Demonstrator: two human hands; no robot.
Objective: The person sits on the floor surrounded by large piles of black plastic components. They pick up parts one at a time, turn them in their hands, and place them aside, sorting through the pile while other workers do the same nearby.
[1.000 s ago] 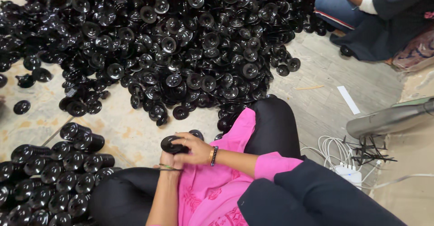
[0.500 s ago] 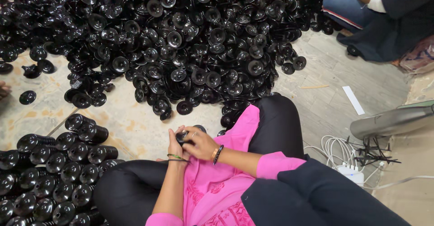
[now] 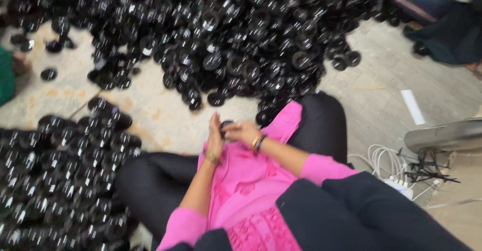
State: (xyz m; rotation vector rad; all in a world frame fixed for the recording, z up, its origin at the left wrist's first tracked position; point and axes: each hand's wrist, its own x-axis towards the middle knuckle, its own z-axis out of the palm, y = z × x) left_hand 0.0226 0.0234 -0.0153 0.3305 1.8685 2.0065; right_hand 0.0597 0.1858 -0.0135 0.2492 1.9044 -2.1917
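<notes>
2 hands are brought together over the lap: the left hand [image 3: 215,136] is held upright with fingers extended, its palm pressed against a small round black part [image 3: 227,125], while the right hand [image 3: 243,130] is curled over the same piece from the other side, apparently so that it is squeezed between them. A large loose heap of black parts [image 3: 226,35] is spread on the floor [image 3: 155,115] ahead, and neater stacked rows [image 3: 55,170] are kept at the left, within reach.
</notes>
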